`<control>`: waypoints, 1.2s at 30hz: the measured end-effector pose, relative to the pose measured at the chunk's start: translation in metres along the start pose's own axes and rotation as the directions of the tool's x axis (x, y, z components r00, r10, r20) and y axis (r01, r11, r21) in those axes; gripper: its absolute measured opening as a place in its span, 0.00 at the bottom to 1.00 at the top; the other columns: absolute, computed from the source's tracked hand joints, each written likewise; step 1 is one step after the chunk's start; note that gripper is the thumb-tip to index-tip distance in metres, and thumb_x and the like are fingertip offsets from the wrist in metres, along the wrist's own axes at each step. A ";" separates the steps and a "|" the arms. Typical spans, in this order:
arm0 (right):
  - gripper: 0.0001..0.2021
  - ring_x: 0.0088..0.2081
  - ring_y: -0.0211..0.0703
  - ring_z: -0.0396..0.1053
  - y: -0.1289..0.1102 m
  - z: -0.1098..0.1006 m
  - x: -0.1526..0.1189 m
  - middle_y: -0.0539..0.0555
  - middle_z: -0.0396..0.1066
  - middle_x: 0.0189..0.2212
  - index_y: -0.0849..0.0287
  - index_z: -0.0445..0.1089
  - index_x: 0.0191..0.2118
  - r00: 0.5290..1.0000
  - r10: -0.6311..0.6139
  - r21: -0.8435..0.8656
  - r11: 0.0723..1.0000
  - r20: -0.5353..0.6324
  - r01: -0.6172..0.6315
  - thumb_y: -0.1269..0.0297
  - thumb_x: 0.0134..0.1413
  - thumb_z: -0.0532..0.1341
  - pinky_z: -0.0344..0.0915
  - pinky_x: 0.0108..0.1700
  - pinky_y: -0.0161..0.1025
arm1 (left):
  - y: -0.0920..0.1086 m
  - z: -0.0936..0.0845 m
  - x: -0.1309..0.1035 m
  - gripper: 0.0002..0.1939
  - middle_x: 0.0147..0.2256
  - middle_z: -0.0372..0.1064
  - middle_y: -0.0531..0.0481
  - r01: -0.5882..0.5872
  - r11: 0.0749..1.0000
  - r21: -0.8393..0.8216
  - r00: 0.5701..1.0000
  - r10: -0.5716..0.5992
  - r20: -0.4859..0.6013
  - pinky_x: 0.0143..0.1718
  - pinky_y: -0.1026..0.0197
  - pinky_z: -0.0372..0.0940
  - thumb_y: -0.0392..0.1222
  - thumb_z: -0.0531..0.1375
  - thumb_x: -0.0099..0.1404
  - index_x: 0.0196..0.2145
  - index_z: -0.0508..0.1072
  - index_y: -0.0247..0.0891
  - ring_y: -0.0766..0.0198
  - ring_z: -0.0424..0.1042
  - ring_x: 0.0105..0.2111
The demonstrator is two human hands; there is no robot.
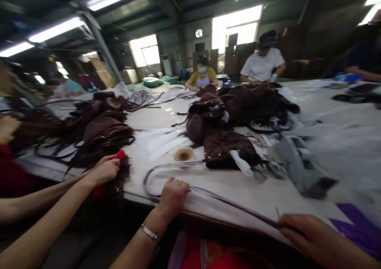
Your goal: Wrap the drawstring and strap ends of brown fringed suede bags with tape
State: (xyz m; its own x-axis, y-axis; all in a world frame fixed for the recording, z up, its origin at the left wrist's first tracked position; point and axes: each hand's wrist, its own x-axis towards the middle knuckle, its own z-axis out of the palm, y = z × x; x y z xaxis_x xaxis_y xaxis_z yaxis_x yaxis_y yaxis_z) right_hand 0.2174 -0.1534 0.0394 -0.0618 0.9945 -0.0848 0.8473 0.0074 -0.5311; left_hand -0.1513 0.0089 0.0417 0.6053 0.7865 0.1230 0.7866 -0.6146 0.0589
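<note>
My left hand (173, 197), with a silver bracelet at the wrist, is closed around a long dark strap (232, 204) near the table's front edge. The strap runs to my right hand (308, 234), whose fingers are also closed on it. Between the two hands the strap looks taut. Past my left hand, a strap loops back over the table toward a dark brown bag (230, 148), which has white wrapping sticking out of it. A small round dish (183, 154) with a brown middle sits beyond my left hand.
At left, a co-worker's hands (105, 169) hold something red beside brown bags (102, 136). More brown bags (247, 98) are heaped behind. A grey tape dispenser (305, 167) stands at right, near clear plastic sheeting (351, 142) and purple pieces (357, 225). Several people work across the table.
</note>
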 end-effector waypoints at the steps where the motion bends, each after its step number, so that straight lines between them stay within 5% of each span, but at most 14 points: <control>1: 0.13 0.32 0.44 0.72 -0.005 -0.009 0.006 0.54 0.76 0.29 0.52 0.76 0.30 0.996 0.000 0.013 1.000 0.084 -0.001 0.59 0.59 0.56 0.64 0.35 0.36 | 0.009 0.001 0.007 0.09 0.33 0.73 0.47 0.031 0.999 0.013 0.999 -0.031 -0.032 0.52 0.45 0.61 0.35 0.53 0.67 0.33 0.73 0.37 0.56 0.72 0.39; 3: 0.14 0.33 0.44 0.71 -0.021 -0.021 0.023 0.54 0.75 0.29 0.55 0.75 0.31 0.997 -0.006 -0.018 1.000 0.081 0.007 0.61 0.62 0.53 0.62 0.37 0.36 | 0.039 0.001 0.019 0.10 0.42 0.73 0.41 -0.021 1.000 -0.012 0.995 0.020 -0.096 0.54 0.42 0.60 0.33 0.53 0.65 0.40 0.74 0.36 0.50 0.69 0.48; 6: 0.11 0.33 0.42 0.70 -0.047 -0.021 0.049 0.53 0.75 0.29 0.57 0.73 0.30 0.997 -0.081 -0.088 0.993 -0.005 0.081 0.65 0.60 0.55 0.59 0.36 0.35 | 0.095 -0.002 0.030 0.24 0.55 0.65 0.39 -0.316 0.939 -0.139 0.944 0.297 -0.141 0.60 0.41 0.54 0.36 0.58 0.62 0.57 0.65 0.38 0.48 0.60 0.59; 9: 0.11 0.31 0.41 0.71 -0.063 -0.012 0.061 0.55 0.75 0.29 0.59 0.73 0.31 0.985 -0.171 -0.234 0.959 -0.031 0.160 0.66 0.61 0.56 0.58 0.34 0.35 | 0.127 -0.001 0.041 0.26 0.51 0.67 0.39 -0.372 0.911 -0.178 0.918 0.333 -0.214 0.57 0.44 0.58 0.41 0.62 0.63 0.57 0.64 0.36 0.49 0.64 0.53; 12: 0.10 0.32 0.42 0.72 -0.066 -0.005 0.064 0.55 0.76 0.30 0.60 0.73 0.32 0.972 -0.233 -0.307 0.926 -0.011 0.218 0.67 0.61 0.56 0.58 0.33 0.35 | 0.128 0.003 0.051 0.18 0.42 0.68 0.44 -0.334 0.934 -0.125 0.919 0.294 -0.261 0.49 0.47 0.62 0.41 0.64 0.63 0.50 0.70 0.40 0.52 0.66 0.44; 15: 0.08 0.32 0.42 0.71 -0.065 0.003 0.069 0.56 0.76 0.31 0.61 0.73 0.33 0.958 -0.287 -0.325 0.904 0.024 0.279 0.68 0.60 0.57 0.58 0.33 0.35 | 0.121 0.007 0.057 0.04 0.36 0.67 0.48 -0.422 0.903 -0.080 0.887 0.393 -0.242 0.46 0.50 0.60 0.42 0.62 0.65 0.38 0.74 0.42 0.54 0.65 0.41; 20: 0.07 0.31 0.42 0.69 -0.040 0.016 0.073 0.55 0.75 0.31 0.60 0.72 0.32 0.944 -0.328 -0.356 0.878 0.039 0.320 0.69 0.58 0.57 0.59 0.33 0.37 | 0.090 0.008 0.053 0.07 0.31 0.67 0.50 -0.436 0.900 -0.033 0.892 0.426 -0.152 0.44 0.51 0.57 0.40 0.62 0.64 0.27 0.73 0.42 0.56 0.64 0.39; 25: 0.11 0.33 0.42 0.69 0.002 0.010 0.057 0.55 0.74 0.30 0.59 0.73 0.31 0.977 -0.215 -0.377 0.905 -0.004 0.198 0.69 0.61 0.55 0.59 0.36 0.37 | 0.053 0.004 0.042 0.08 0.31 0.68 0.49 -0.286 0.958 0.030 0.955 0.287 -0.077 0.47 0.48 0.58 0.38 0.63 0.62 0.25 0.73 0.40 0.54 0.66 0.39; 27: 0.12 0.34 0.42 0.69 0.006 0.010 0.057 0.55 0.74 0.30 0.59 0.73 0.31 0.978 -0.209 -0.370 0.910 -0.014 0.189 0.69 0.62 0.55 0.59 0.36 0.37 | 0.063 0.006 0.041 0.01 0.37 0.70 0.46 -0.237 0.971 0.025 0.966 0.239 -0.098 0.52 0.46 0.57 0.37 0.63 0.62 0.32 0.75 0.40 0.51 0.66 0.45; 31: 0.09 0.33 0.42 0.67 -0.004 0.015 0.070 0.55 0.73 0.29 0.59 0.74 0.31 0.963 -0.267 -0.370 0.893 0.024 0.256 0.71 0.58 0.57 0.58 0.36 0.37 | 0.115 0.022 0.051 0.17 0.45 0.70 0.45 -0.360 0.927 -0.108 0.932 0.353 -0.085 0.52 0.48 0.61 0.38 0.62 0.63 0.50 0.69 0.40 0.53 0.67 0.47; 33: 0.09 0.35 0.43 0.67 -0.005 0.014 0.072 0.55 0.73 0.31 0.59 0.74 0.31 0.952 -0.306 -0.361 0.888 0.003 0.286 0.71 0.58 0.57 0.59 0.39 0.39 | 0.134 0.033 0.057 0.07 0.37 0.71 0.47 -0.393 0.910 -0.133 0.919 0.392 -0.038 0.42 0.54 0.65 0.36 0.59 0.65 0.42 0.72 0.39 0.57 0.69 0.38; 36: 0.10 0.44 0.48 0.67 0.000 0.010 0.061 0.60 0.74 0.41 0.59 0.75 0.37 0.921 -0.283 -0.341 0.922 -0.266 0.185 0.69 0.62 0.55 0.59 0.47 0.43 | 0.140 0.047 0.060 0.08 0.30 0.68 0.48 -0.327 0.937 -0.119 0.945 0.323 -0.055 0.33 0.59 0.64 0.31 0.55 0.66 0.30 0.70 0.38 0.59 0.68 0.32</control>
State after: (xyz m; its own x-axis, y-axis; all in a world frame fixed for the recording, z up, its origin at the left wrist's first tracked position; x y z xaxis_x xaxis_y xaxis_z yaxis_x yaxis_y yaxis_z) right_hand 0.2081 -0.0941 0.0257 -0.1569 0.9421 0.2963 0.9494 0.2265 -0.2174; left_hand 0.0013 -0.0273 0.0106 0.8191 0.5412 0.1900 0.5248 -0.8408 0.1327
